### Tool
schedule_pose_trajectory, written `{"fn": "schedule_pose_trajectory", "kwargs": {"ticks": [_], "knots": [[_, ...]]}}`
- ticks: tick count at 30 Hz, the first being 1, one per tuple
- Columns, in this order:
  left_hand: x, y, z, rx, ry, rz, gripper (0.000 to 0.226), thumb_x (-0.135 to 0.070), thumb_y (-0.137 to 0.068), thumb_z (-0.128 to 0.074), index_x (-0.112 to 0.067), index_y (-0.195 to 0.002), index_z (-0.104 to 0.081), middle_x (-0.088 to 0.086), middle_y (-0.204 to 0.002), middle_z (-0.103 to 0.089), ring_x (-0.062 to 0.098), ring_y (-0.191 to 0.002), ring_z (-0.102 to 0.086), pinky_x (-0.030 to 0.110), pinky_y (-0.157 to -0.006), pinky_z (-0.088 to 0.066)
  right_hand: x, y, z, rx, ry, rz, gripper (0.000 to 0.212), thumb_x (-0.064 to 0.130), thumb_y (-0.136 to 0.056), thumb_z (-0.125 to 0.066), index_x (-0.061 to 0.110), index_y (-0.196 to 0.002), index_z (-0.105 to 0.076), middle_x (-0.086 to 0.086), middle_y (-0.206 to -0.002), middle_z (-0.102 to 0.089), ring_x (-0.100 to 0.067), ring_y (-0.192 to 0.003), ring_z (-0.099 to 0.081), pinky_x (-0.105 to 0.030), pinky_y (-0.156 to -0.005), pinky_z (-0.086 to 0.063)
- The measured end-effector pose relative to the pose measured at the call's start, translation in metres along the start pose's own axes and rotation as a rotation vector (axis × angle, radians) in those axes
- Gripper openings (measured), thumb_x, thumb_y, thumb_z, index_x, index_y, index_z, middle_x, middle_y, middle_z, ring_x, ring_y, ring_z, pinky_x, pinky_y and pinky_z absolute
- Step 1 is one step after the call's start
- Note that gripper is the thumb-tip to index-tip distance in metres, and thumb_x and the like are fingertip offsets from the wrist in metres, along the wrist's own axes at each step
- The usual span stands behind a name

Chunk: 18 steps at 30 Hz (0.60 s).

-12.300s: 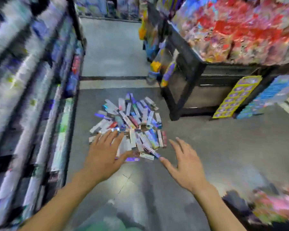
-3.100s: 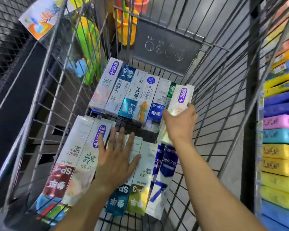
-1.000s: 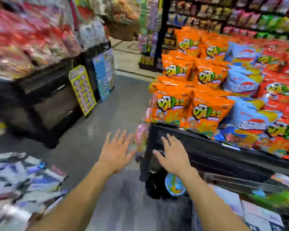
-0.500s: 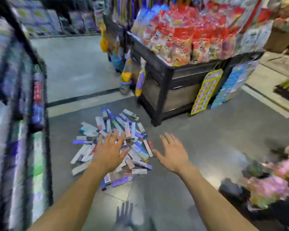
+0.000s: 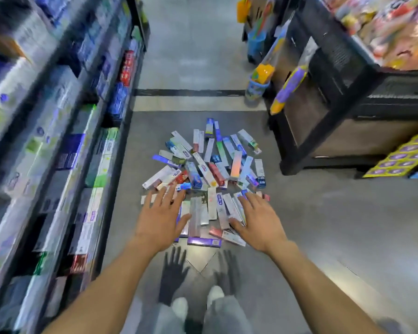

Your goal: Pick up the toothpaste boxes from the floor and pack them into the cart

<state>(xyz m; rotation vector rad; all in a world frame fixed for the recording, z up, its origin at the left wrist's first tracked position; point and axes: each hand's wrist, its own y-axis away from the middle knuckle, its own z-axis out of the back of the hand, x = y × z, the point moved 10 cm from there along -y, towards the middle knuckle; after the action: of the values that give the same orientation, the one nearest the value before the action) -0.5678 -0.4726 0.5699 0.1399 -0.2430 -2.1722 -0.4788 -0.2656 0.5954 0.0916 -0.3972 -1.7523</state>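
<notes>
toothpaste boxes (image 5: 204, 174) are heaped on the grey floor (image 5: 323, 225) between a stocked shelf (image 5: 58, 141) and a black display stand (image 5: 336, 92). left hand (image 5: 161, 219) and right hand (image 5: 260, 221) are spread flat above the near edge, nothing grasped.
</notes>
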Motion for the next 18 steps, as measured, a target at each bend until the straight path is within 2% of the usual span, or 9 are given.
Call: {"fn": "schedule_pose_trajectory", "kwargs": {"ticks": [2, 4, 7, 10, 14, 18], "knots": [[0.007, -0.018, -0.056, 0.041, 0.005, 0.018, 0.085, -0.064, -0.091, 0.006, -0.018, -0.159, -0.015, 0.01, -0.165, -0.027, 0.031, -0.152, -0.026, 0.055, -0.122, -0.018, -0.008, -0.033, -0.049, 0.038, 0.001, 0.012, 0.097, 0.074, -0.084, -0.011, 0.012, -0.156, -0.032, -0.013, -0.164, -0.027, -0.032, -0.151, -0.024, -0.041, -0.125, -0.018], [0.017, -0.036, -0.121, 0.051, -0.008, 0.041, 0.084, -0.066, -0.091, 0.007, -0.019, -0.158, -0.013, 0.009, -0.164, -0.029, 0.03, -0.151, -0.029, 0.056, -0.121, -0.021, -0.013, -0.069, -0.11, 0.05, 0.012, 0.042, 0.092, 0.071, -0.086, -0.015, 0.013, -0.157, -0.032, -0.013, -0.164, -0.028, -0.032, -0.151, -0.025, -0.042, -0.124, -0.019], [0.036, -0.058, -0.243, 0.182, 0.002, 0.077, 0.096, -0.068, -0.079, 0.014, -0.024, -0.162, -0.003, 0.003, -0.169, -0.009, 0.025, -0.156, -0.01, 0.052, -0.124, -0.006, -0.011, -0.125, -0.21, 0.059, 0.054, 0.094, 0.103, 0.073, -0.077, -0.004, 0.014, -0.158, -0.029, -0.013, -0.164, -0.026, -0.033, -0.151, -0.024, -0.042, -0.123, -0.018], [0.049, -0.086, -0.357, 0.197, -0.046, 0.078, 0.099, -0.066, -0.074, 0.022, -0.023, -0.162, 0.005, 0.003, -0.17, -0.003, 0.025, -0.156, -0.007, 0.051, -0.125, -0.006, -0.01, -0.177, -0.315, 0.045, 0.078, 0.123, 0.1, 0.075, -0.08, -0.008, 0.015, -0.158, -0.025, -0.012, -0.166, -0.022, -0.031, -0.152, -0.02, -0.04, -0.123, -0.013], [0.063, -0.125, -0.488, 0.137, -0.068, 0.065, 0.089, -0.066, -0.084, 0.014, -0.024, -0.162, 0.002, 0.002, -0.17, -0.001, 0.024, -0.156, -0.008, 0.05, -0.124, -0.009, -0.019, -0.23, -0.445, -0.039, 0.052, 0.189, 0.099, 0.074, -0.081, -0.016, 0.01, -0.153, -0.039, -0.018, -0.16, -0.034, -0.037, -0.146, -0.033, -0.048, -0.122, -0.025], [0.076, -0.152, -0.572, 0.096, -0.076, 0.059, 0.078, -0.064, -0.096, -0.011, -0.024, -0.162, -0.003, 0.005, -0.17, -0.004, 0.024, -0.156, -0.008, 0.049, -0.125, -0.009, -0.036, -0.255, -0.543, -0.07, 0.098, 0.227, 0.095, 0.073, -0.084, -0.023, 0.008, -0.148, -0.046, -0.02, -0.154, -0.043, -0.038, -0.139, -0.044, -0.047, -0.116, -0.033]]}}
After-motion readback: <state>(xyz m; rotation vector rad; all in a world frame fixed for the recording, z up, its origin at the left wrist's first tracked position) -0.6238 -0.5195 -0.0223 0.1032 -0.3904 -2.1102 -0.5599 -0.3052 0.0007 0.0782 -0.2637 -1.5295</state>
